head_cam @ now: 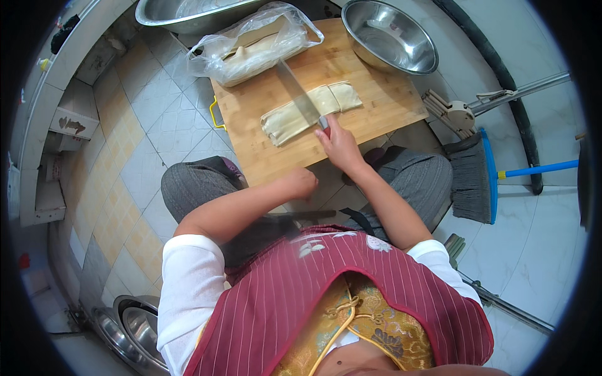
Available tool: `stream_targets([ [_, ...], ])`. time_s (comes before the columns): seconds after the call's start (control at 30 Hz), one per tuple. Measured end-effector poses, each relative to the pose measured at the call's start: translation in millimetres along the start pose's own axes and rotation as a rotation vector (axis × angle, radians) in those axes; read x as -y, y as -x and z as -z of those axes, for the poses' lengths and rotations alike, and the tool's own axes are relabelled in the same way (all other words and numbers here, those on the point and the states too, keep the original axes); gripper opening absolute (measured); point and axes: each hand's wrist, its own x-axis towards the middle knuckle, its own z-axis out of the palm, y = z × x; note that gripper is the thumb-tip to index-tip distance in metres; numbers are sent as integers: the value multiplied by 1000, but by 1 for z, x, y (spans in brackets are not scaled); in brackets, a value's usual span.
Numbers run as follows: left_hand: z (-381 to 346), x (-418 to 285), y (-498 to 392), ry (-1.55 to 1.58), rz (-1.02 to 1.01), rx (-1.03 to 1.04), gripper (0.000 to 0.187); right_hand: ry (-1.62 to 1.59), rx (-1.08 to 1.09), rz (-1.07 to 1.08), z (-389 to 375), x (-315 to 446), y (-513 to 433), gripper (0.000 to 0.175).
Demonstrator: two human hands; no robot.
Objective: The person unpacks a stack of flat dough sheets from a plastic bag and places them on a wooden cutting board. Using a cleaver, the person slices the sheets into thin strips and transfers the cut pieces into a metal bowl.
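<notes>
My right hand grips the handle of a kitchen knife, its broad blade laid across a folded, layered pale sheet that looks like tofu skin or dough. Toward the right end of this strip, a piece is parted from the rest by a cut line. Under both lies a wooden cutting board. My left hand hangs by the board's near edge, apart from the sheet, with fingers curled and their inner side hidden. At the board's far side, a clear plastic bag holds more pale sheets.
A steel bowl rests at the board's far right corner. Beyond the bag is a large metal basin. A blue-edged broom and a folding rack stand to the right. Steel basins sit at lower left.
</notes>
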Motion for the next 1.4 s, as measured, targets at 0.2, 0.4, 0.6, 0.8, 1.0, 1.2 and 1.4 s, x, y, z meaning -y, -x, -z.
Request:
stream_targets([
  [0.2,-3,-2,0,-16,-25,3,41,-21,64,-7,-8,11,16,31],
  [0.4,-5,-3,1,-55,-43,35,44,32,106,-32,-14,11,17,32],
  [0.6,-12,-9,-6,-105,-12,171,45,114,154,-104,-41,10,7,31],
  [0.8,-15,-12,-17,-76,-60,128,35,25,154,-79,-39,0,-44,29],
  [1.0,30,-10,-2,341,-42,-324,27,-228,-149,56,54,-15,-35,33],
  [1.2,88,45,-48,479,261,-907,32,-57,-165,-17,154,-69,-48,26],
  [1.4,139,137,-150,354,255,-796,62,-86,-333,13,164,-96,-47,28],
])
